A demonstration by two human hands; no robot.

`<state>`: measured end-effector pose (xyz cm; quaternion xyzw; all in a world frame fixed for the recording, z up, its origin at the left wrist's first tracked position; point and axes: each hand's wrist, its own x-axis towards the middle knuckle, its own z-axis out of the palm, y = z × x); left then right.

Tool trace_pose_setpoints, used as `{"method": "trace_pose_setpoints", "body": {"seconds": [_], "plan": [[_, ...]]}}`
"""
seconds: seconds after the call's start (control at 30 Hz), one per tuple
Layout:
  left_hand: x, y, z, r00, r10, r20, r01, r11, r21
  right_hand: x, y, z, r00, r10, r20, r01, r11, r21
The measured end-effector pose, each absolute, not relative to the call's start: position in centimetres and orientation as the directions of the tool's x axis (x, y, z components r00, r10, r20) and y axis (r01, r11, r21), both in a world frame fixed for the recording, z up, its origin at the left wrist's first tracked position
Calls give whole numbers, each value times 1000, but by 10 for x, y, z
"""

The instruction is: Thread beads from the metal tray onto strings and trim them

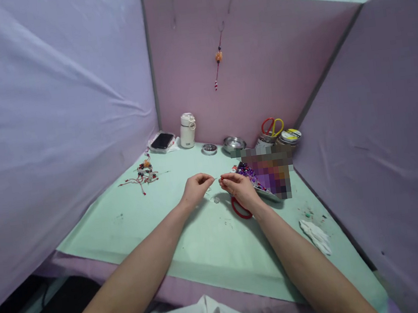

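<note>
The desk (159, 244) has a pale green cover. All positions below are relative to the bead tray (275, 198), which holds purple and dark beads; part of its contents is pixelated.

- Left hand (197, 189): left of the tray, above the desk. Grip: thumb and forefinger pinched on a fine strand (216, 178).
- Right hand (240, 187): at the tray's left edge. Grip: thumb and fingers drawn together; whether they clasp anything cannot be told.
- White bottle (186, 131): upright, beyond the tray and to its left.
- Two jars (288, 139): directly beyond the tray. Red and yellow handles (273, 127) project from the left jar.
- Metal bowl (234, 145): beyond the tray, slightly left.
- Black phone (162, 141): far left of the tray, beyond the bottle's left side.
- Beaded cord cluster (146, 175): well left of the tray, red cords spread out.
- White cloth (315, 237): crumpled, nearer than the tray and to its right.
- Beaded pendant (218, 57): hung on the pink panel, above and beyond the tray.
- Red loop handle (242, 215): at the tray's near left, partly under the right hand.
- Small round dish (209, 149): beyond the tray, left of the bowl.
</note>
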<state>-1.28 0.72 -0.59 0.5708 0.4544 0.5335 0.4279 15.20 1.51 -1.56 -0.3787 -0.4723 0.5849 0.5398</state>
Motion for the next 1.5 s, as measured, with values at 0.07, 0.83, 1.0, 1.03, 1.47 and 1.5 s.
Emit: {"method": "trace_pose_setpoints", "body": {"seconds": [0.07,0.83,1.0,1.03,1.47,1.5], "plan": [[-13,7,-6,26,974,226,75,-228,971,151,15,-17,-136,989,53,-300,9,-954],[-11,8,-7,49,969,243,172,-248,954,147,10,-17,-162,986,43,-301,-8,-953],[-11,7,-7,49,965,258,180,-263,948,147,11,-18,-134,990,52,-331,5,-944],[-11,8,-8,51,965,259,181,-264,947,146,11,-18,-129,990,52,-337,5,-942],[-8,3,-4,2,944,329,265,-318,911,146,11,-21,-114,992,45,-345,3,-939],[-8,1,-3,-1,934,358,298,-342,891,146,10,-21,-112,993,42,-349,0,-937]]}}
